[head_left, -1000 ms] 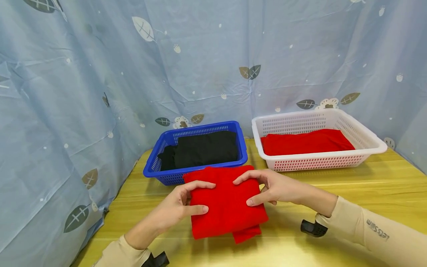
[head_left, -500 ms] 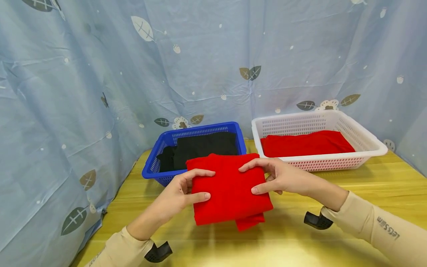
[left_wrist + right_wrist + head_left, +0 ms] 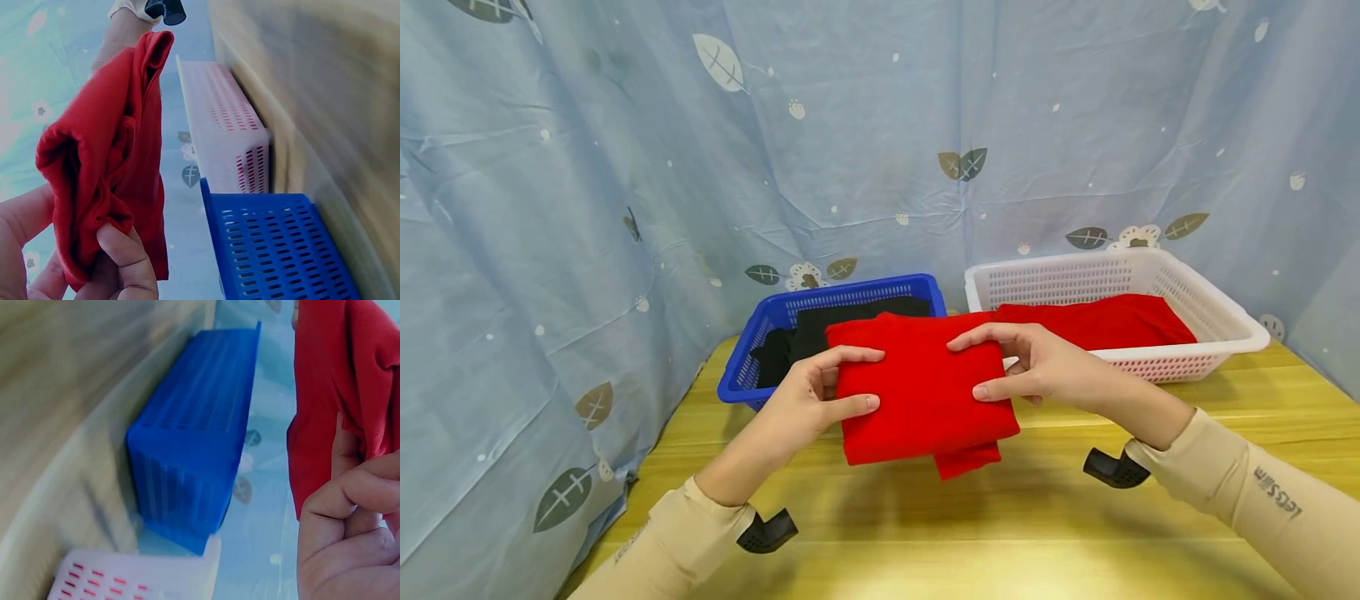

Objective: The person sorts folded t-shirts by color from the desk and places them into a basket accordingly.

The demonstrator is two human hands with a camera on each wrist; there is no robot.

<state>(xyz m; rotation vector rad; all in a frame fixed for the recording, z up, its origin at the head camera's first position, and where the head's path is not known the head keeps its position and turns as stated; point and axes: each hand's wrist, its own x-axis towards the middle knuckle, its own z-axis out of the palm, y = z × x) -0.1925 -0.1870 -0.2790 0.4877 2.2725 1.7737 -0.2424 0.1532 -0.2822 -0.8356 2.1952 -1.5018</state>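
Note:
Between both hands is a folded red garment (image 3: pixel 925 392), held up off the table, with a loose flap hanging below its lower right edge. My left hand (image 3: pixel 808 396) grips its left side, thumb on the near face and other fingers partly behind. On the opposite side my right hand (image 3: pixel 1037 362) pinches it the same way. In the left wrist view the folded layers of the red cloth (image 3: pixel 106 150) show edge-on, with fingers curled underneath. The right wrist view shows curled fingers (image 3: pixel 350 512) against the cloth's underside.
Behind the garment at left stands a blue basket (image 3: pixel 737 367) with folded black cloth (image 3: pixel 827 323) in it. A white basket (image 3: pixel 1217 321) at right holds red cloth (image 3: pixel 1112 321). Both rest on a wooden table (image 3: pixel 970 533) before a blue leaf-patterned curtain (image 3: pixel 865 108).
Both hands have lifted the folded red garment up and away from the body, slightly rightward. It now overlaps the front of both baskets in the head view.

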